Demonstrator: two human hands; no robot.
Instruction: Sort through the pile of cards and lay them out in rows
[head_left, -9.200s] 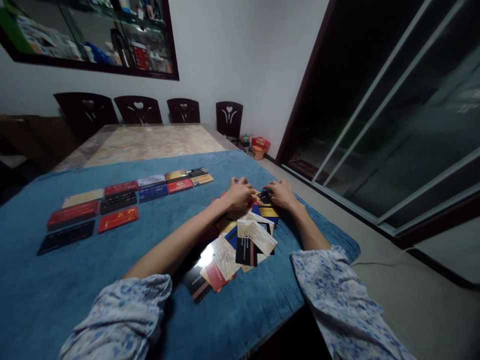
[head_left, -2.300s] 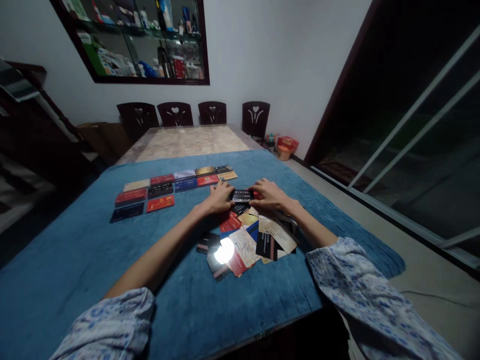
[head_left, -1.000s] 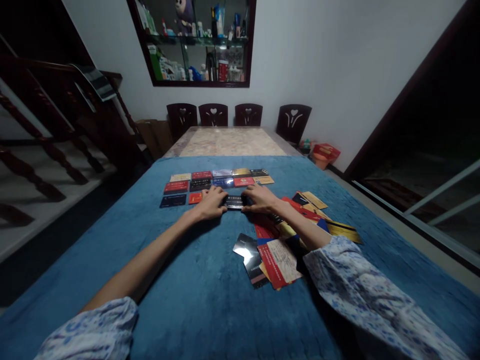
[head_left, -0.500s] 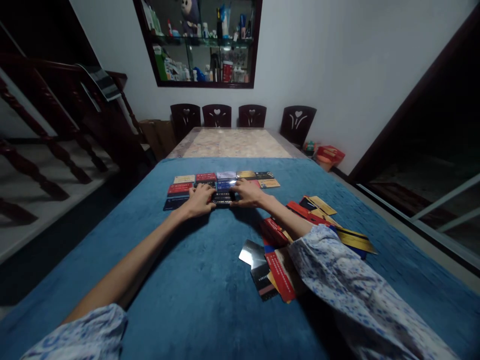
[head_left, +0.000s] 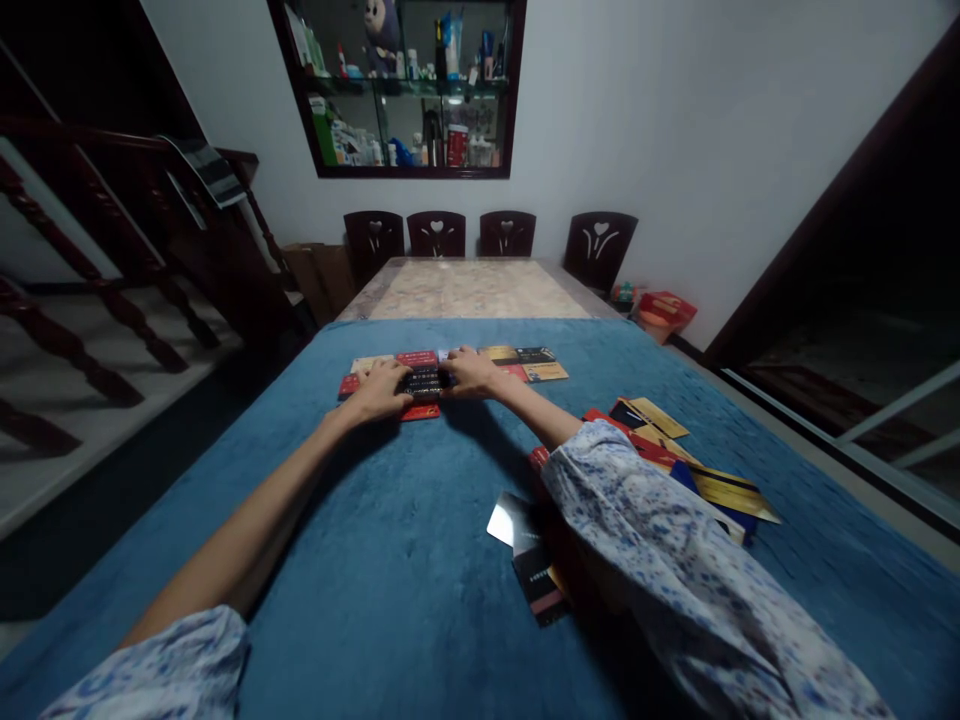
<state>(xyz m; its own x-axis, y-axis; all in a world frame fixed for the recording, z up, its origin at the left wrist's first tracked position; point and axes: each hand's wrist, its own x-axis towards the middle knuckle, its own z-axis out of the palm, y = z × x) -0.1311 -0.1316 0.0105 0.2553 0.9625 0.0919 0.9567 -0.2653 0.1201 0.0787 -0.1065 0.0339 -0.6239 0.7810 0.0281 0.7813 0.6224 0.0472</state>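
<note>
Fingers (head_left: 393, 370), L+R, hold blk card (head_left: 422, 381); wall cab. (head_left: 414, 172) w/ red canister (head_left: 457, 147) inside.

a black card (head_left: 423, 382), blue cloth (head_left: 405, 560), white sleeves (head_left: 675, 535) with blue speckles.

Black card (head_left: 422, 384), pale lettering facing up
Just beyond the red card (head_left: 420, 412); mixed cards (head_left: 652, 448) overlap well to its right.

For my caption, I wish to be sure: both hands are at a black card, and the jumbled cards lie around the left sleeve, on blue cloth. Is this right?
No: the head view shows the jumbled cards around the right sleeve, not the left. The rest is correct: left hand and right hand are at a black card, with the jumble on blue cloth.
</note>
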